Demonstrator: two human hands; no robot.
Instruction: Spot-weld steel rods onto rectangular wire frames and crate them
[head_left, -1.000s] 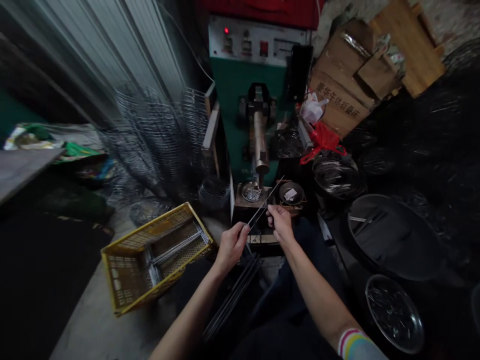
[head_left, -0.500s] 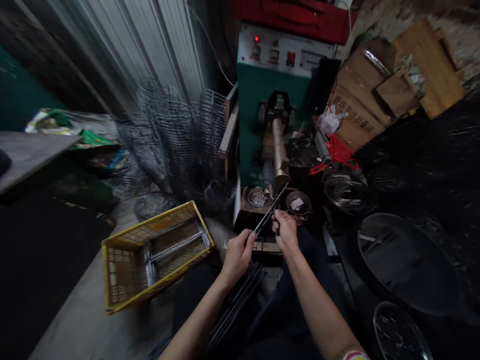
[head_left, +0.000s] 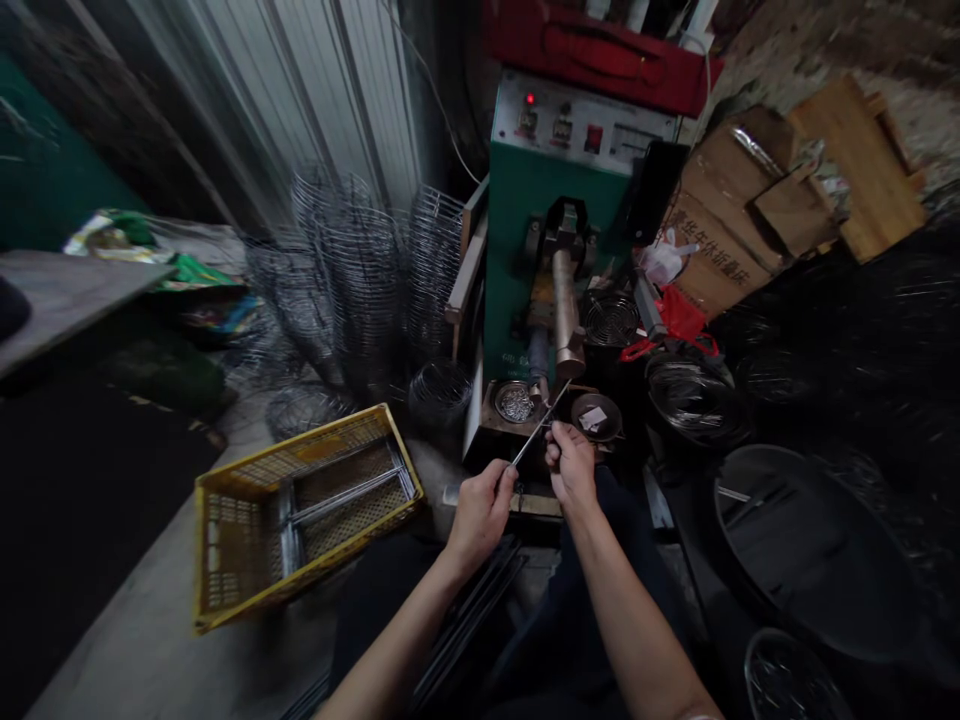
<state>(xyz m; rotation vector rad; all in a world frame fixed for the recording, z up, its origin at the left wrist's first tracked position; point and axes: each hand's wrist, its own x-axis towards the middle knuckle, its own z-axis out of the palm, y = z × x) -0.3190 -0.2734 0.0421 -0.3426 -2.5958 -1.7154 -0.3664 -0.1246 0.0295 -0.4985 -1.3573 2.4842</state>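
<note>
My left hand (head_left: 482,508) is closed around the lower end of a thin metal rod (head_left: 534,440), which slants up and right to the tip of the spot-welding machine (head_left: 568,320). Close to the rod's right side, my right hand (head_left: 571,465) is closed in a pinch. What sits between its fingertips is too small and dark to make out. Just beyond the hands, a round dish (head_left: 514,402) holds many small shiny metal pieces. A dark bowl (head_left: 596,415) with a pale scrap in it stands to the right.
At left, a yellow plastic crate (head_left: 311,520) holds metal rods and frames. Stacked wire baskets (head_left: 356,270) stand behind it. A large dark basin (head_left: 817,550) and wire coils (head_left: 690,395) are on the right, below a cardboard box (head_left: 720,240). More rods (head_left: 469,625) lie between my legs.
The view has shifted slightly, so the machine appears lower. Both hands keep nearly the same place, and the rod is still in my left hand, its far end near the machine's tip.
</note>
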